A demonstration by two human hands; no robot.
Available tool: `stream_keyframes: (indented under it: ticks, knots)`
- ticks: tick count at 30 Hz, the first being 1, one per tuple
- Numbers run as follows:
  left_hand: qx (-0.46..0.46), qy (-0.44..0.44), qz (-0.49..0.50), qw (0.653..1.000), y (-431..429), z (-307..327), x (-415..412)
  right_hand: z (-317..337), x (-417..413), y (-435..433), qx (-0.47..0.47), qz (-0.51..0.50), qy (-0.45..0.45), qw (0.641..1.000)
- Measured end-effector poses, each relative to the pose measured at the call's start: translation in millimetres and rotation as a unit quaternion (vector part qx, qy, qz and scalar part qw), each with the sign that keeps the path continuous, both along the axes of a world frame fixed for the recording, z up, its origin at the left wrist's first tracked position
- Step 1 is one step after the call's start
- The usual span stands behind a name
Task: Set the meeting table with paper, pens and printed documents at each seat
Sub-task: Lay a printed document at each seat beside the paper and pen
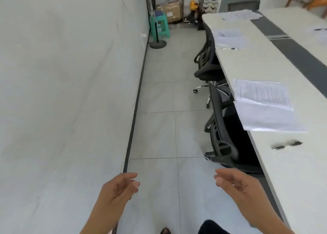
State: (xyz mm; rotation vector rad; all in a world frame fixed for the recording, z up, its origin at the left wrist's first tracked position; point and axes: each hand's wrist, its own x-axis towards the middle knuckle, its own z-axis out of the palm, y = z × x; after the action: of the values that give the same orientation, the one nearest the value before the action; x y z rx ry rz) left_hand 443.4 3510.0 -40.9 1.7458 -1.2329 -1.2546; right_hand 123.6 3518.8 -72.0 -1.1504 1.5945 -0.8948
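meeting table [276,71] right, printed documents [261,96] on it; left hand [118,189], right hand [235,182] empty, relaxed; pens [286,145] blurred, probably two.

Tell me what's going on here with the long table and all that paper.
A person stands in the aisle beside the white meeting table, and the left hand and right hand are both empty and loosely curled. The nearest seat has a printed document lying on blank paper, with two small dark items, likely pens, beside it. The next seat has papers and a pen. More sheets lie at the far end.
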Motion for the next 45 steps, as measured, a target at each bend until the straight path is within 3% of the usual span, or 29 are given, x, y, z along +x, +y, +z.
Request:
stream_keyframes:
  ticks: [8, 20, 26, 35, 41, 45]
  knots:
    - [0.048, 0.027, -0.141, 0.988, -183, -3, -32, -21, -10, -88, 0.031, -0.146, 0.034, 0.988]
    - [0.040, 0.014, -0.224, 0.974, -426, 1, -78, 9, -30, -326, -0.005, -0.176, 0.021, 0.984]
    - [0.066, 0.006, -0.311, 0.948, -544, -20, -97, -3, -38, -388, 0.022, -0.289, 0.057, 0.955]
    - [0.057, -0.022, -0.507, 0.860, -702, -8, -179, 1, -9, -449, 0.077, -0.446, 0.061, 0.890]
    - [0.051, -0.011, -0.642, 0.765, -705, -10, -269, -11, -13, -425, 0.109, -0.565, 0.054, 0.816]
    - [0.053, -0.026, -0.688, 0.723, -689, -21, -322, -25, -41, -411, 0.115, -0.608, 0.044, 0.785]
